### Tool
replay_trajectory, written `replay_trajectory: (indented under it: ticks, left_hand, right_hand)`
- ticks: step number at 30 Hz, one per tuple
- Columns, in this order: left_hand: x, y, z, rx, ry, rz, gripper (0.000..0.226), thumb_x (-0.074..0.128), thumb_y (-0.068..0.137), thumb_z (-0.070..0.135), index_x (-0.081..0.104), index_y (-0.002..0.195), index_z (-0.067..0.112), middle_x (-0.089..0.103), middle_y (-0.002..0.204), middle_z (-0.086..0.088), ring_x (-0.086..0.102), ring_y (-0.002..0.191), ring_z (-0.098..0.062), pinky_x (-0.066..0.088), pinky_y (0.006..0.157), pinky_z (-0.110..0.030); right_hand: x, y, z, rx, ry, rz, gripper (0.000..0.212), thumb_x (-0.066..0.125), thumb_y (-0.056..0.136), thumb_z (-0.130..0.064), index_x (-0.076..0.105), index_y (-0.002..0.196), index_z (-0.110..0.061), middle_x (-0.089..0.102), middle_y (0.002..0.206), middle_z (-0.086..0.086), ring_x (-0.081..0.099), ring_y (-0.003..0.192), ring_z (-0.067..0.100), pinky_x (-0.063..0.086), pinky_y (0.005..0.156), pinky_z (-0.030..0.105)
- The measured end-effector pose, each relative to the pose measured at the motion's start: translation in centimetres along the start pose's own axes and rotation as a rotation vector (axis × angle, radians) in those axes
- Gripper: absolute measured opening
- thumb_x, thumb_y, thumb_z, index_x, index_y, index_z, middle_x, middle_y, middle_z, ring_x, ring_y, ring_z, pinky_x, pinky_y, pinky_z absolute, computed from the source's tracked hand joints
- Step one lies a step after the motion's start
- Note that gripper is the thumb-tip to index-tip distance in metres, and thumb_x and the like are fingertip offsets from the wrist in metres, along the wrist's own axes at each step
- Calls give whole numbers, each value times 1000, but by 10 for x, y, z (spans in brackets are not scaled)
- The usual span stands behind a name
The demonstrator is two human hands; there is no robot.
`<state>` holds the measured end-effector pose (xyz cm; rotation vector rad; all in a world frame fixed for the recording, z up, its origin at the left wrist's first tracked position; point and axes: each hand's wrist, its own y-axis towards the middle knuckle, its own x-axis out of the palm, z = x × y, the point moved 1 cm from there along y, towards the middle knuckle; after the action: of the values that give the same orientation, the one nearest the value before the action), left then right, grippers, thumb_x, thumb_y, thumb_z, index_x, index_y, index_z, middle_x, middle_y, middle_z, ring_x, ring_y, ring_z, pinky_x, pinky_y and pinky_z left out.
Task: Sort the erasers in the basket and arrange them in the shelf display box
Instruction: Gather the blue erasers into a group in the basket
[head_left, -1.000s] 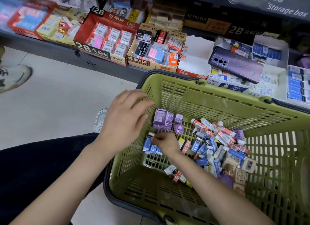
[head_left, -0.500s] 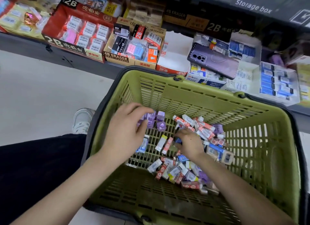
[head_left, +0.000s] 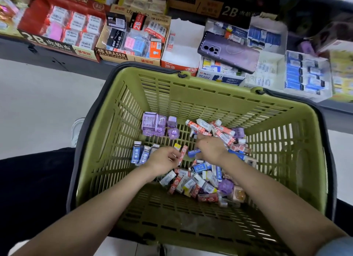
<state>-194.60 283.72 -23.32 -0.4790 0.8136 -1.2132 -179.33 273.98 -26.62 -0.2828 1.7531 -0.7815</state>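
Left hand: reaches into the basket from the near left side, forearm bare, back of the hand up. The fingers are curled in towards the palm, their tips beside a red and white eraser and a yellow-ended eraser. Whether it is pinching one of them or holding nothing, I cannot tell.
Right hand: comes in from the near right side and lies just beside the left hand, near the middle of the basket floor. Its back faces the camera and the fingers bend down among the red and white erasers. A blue eraser shows under its thumb side. The grasp is hidden, so I cannot tell whether it has hold of anything.
Erasers: all in the basket. Purple erasers sit grouped at the far left of the floor, blue erasers stand side by side at the left, just beside the left wrist, and a mixed pile lies between and under the forearms.
Basket: green plastic with slotted walls and a dark handle folded down round the rim, standing on the floor against the shelf.
Shelf display boxes: a red 2B box, a 4B ERASER box and a white box stand in a row behind the basket.
Phone: purple, lying camera side up across the boxes to the right of the white box.
Shoe: white, on the floor left of the basket.
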Motion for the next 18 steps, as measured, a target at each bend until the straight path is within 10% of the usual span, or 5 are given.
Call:
replay_trajectory:
  ticks: [5, 18]
  left_hand:
    - [12, 7, -4, 30, 62, -87, 29, 63, 88, 8, 61, 116, 12, 61, 114, -4, 55, 107, -14, 39, 88, -20]
    - [70, 39, 12, 37, 137, -53, 43, 66, 86, 34, 55, 121, 12, 57, 124, -7, 54, 111, -21, 41, 86, -24]
  right_hand:
    - [-9, -36, 24, 85, 457, 101, 32, 65, 88, -28, 64, 119, -20, 59, 126, -1, 55, 112, 19, 42, 89, 28]
    - [-15, -85, 51, 285, 711, 279, 27, 56, 94, -23, 57, 87, 3, 58, 76, 25, 48, 64, 28, 33, 57, 31]
